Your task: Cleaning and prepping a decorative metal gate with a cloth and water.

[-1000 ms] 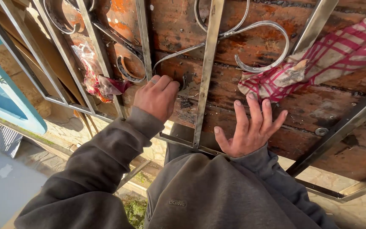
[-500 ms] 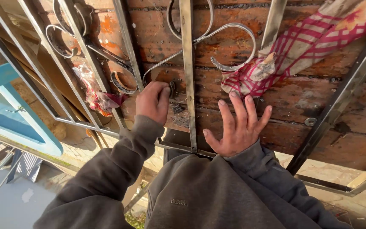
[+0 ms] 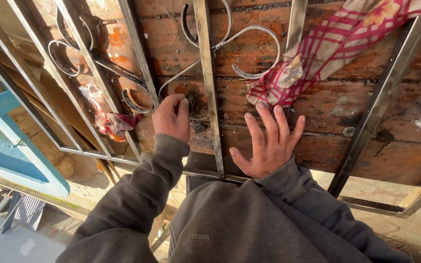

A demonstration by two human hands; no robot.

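A metal window grille (image 3: 209, 87) with curled scrolls (image 3: 249, 48) lies on a worn wooden bench top (image 3: 327, 112). My left hand (image 3: 170, 118) rests left of the grille's middle bar. Its fingers are curled and pinch a small dark part (image 3: 191, 101) at the lower end of a scroll. My right hand (image 3: 269, 143) lies flat on the wood just right of that bar, fingers spread and holding nothing. Both arms are in grey sleeves.
A red and white checked cloth (image 3: 327, 53) hangs over the grille at the upper right. A crumpled red rag (image 3: 107, 117) and loose metal rings (image 3: 64, 58) sit to the left. A small washer (image 3: 349, 131) lies on the wood. A blue frame (image 3: 6, 146) stands at the far left.
My left hand went from lying flat to curling its fingers around the small dark part. My right hand stayed flat beside the bar. The view shifted slightly.
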